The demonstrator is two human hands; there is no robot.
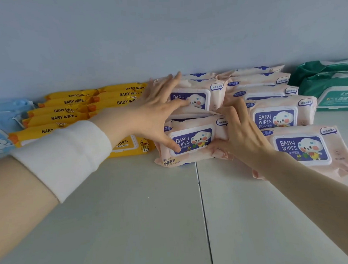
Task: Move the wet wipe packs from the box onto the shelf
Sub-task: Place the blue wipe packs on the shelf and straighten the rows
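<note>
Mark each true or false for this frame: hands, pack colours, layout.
1. The left hand and the right hand both touch the front pink pack. True.
2. The yellow packs lie to the right of the pink packs. False: they lie to their left.
3. Green packs sit at the far right of the shelf. True.
4. The white band is on the right wrist. False: it is on the left forearm.
5. The right hand lies flat, clear of the packs. False: its fingers and thumb curl round the front pink pack's right end.
</note>
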